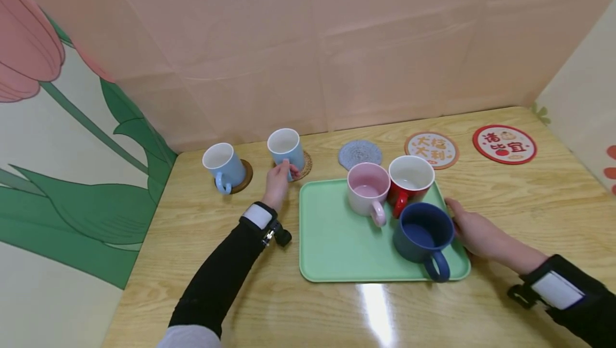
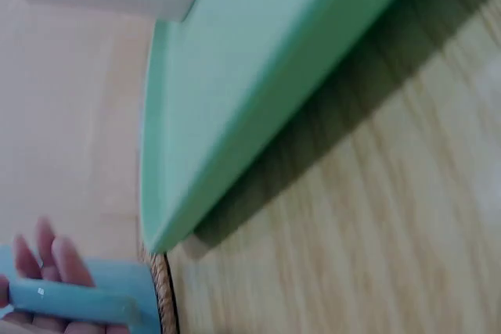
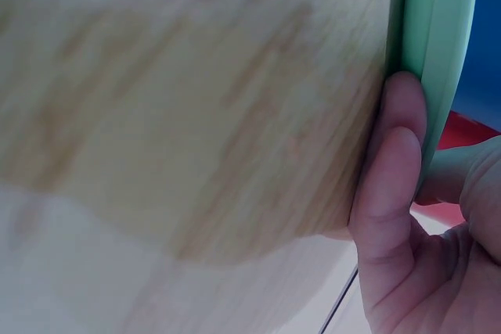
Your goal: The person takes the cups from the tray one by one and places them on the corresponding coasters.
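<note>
Clock centred on the tray, 12 = far side. Closest to you on the wood-grain tabletop (image 1: 327,313) is the mint-green rectangular plastic tray (image 1: 332,241). The big navy ceramic mug (image 1: 411,244) stands on it at approx 3, handle toward 5. Your R hand (image 1: 474,233), also at 3, pinches the tray rim, thumb inside, fingers outside. Further in, the pale-pink ceramic mug (image 1: 360,198) is at 12, w/ the red ceramic mug w/ white interior (image 1: 409,182) just beside it at 1.

Off-tray at 10, your L hand (image 1: 279,179) grips the handle of a light-blue ceramic mug w/ white interior (image 1: 287,150), on a round woven tan coaster (image 1: 307,165); wrist cam crops it, so can't tell if the base sits flat. Further out, approx 10, a matching light-blue mug (image 1: 225,170) stands on a round brown coaster (image 1: 247,175). Back row: grey-blue round coaster (image 1: 360,154) btwn 11 & 12, orange-rimmed one (image 1: 431,150) at 1, red-rimmed one (image 1: 504,145) at 2.
</note>
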Demonstrator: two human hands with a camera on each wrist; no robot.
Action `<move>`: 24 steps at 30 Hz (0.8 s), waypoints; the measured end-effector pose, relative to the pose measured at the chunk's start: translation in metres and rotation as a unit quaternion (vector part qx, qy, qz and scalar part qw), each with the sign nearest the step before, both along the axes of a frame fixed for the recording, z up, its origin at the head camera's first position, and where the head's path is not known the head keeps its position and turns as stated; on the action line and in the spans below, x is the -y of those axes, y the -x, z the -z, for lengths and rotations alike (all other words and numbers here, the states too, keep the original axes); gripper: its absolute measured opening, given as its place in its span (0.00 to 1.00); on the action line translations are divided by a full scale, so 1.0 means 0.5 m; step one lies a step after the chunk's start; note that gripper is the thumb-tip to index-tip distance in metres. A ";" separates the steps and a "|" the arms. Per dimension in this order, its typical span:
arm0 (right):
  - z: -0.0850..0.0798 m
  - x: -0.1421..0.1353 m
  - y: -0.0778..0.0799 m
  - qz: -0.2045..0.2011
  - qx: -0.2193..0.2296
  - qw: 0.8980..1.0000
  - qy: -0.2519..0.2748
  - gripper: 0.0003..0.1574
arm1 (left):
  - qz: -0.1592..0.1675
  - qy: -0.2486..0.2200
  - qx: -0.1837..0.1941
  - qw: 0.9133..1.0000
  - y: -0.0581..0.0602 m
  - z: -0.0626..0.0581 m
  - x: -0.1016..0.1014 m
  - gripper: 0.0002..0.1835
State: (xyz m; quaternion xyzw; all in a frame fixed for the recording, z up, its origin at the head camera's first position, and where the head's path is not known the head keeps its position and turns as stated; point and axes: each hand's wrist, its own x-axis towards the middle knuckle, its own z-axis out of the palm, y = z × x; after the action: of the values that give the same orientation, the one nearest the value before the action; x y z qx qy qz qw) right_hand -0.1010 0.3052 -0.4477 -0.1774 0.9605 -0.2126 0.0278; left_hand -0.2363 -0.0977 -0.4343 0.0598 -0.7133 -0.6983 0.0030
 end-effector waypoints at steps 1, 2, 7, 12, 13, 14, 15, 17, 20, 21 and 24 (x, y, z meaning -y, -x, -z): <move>0.000 0.000 0.000 0.001 0.002 1.000 0.000 0.33 | 0.009 0.008 0.000 1.000 0.000 -0.001 0.004 0.24; -0.001 0.001 0.000 0.003 0.006 1.000 0.000 0.33 | 0.018 0.016 0.000 1.000 -0.001 -0.002 0.008 0.24; -0.004 0.001 0.000 0.012 0.025 1.000 0.001 0.33 | 0.044 0.080 -0.003 0.996 -0.013 -0.006 0.029 0.22; -0.001 0.001 0.000 0.011 0.013 1.000 -0.001 0.33 | 0.071 0.156 -0.034 0.985 -0.031 -0.011 0.047 0.17; 0.000 0.001 0.000 0.009 0.011 1.000 0.001 0.33 | 0.075 0.170 -0.039 0.982 -0.035 -0.012 0.050 0.17; 0.000 0.001 0.000 0.009 0.008 1.000 0.001 0.33 | 0.078 0.183 -0.041 0.979 -0.040 -0.013 0.053 0.17; 0.000 0.001 -0.001 0.008 0.005 1.000 0.001 0.33 | 0.079 0.191 -0.040 0.978 -0.045 -0.016 0.056 0.18; 0.000 0.001 -0.001 0.007 0.005 1.000 0.002 0.33 | 0.078 0.204 -0.041 0.975 -0.053 -0.017 0.060 0.19; 0.000 0.002 0.000 0.008 0.006 1.000 0.001 0.33 | 0.069 0.203 -0.047 0.976 -0.066 -0.021 0.062 0.19; 0.000 0.002 0.000 0.008 0.006 1.000 0.000 0.33 | 0.062 0.200 -0.052 0.977 -0.071 -0.022 0.060 0.18; 0.000 0.001 0.001 0.010 0.009 1.000 0.000 0.33 | 0.049 0.167 -0.071 0.982 -0.087 -0.032 0.046 0.15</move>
State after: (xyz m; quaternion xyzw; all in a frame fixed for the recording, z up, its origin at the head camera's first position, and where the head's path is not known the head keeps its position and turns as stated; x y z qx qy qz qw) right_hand -0.1016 0.3046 -0.4479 -0.1665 0.9618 -0.2146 0.0340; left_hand -0.1927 -0.1207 -0.4183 -0.0268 -0.8201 -0.5708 0.0293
